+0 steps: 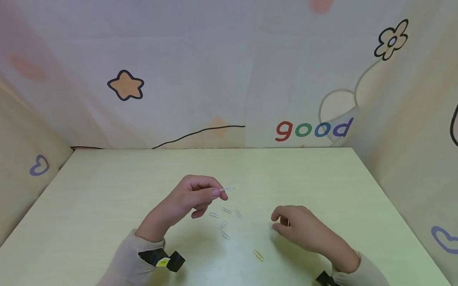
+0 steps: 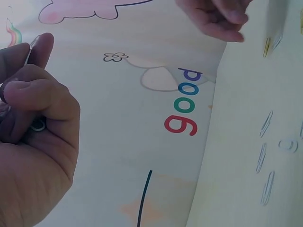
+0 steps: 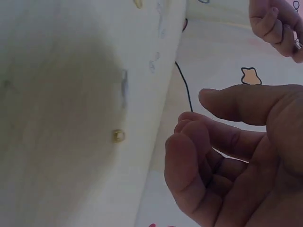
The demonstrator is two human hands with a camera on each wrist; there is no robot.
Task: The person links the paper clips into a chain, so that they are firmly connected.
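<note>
My left hand (image 1: 193, 196) is raised over the table and pinches a pale paper clip (image 1: 227, 188) between thumb and forefinger. A small pale loop (image 2: 38, 124) shows among its curled lower fingers; what it belongs to is hidden. Below and right of this hand lie several pale paper clips (image 1: 224, 235). My right hand (image 1: 300, 228) hovers at the right with fingers loosely bent and a gap between thumb and forefinger (image 3: 182, 163), holding nothing visible. Beneath it on the table are a pale clip (image 3: 124, 87) and a small yellow piece (image 3: 118, 136). A yellow paper clip (image 1: 258, 255) lies nearer the front.
The pale table (image 1: 118, 190) meets a printed cloth backdrop (image 1: 200, 79) at its far edge. Cloth walls also stand at the left and right sides. Each wrist wears a dark band, the left one carrying a small black block (image 1: 176, 261).
</note>
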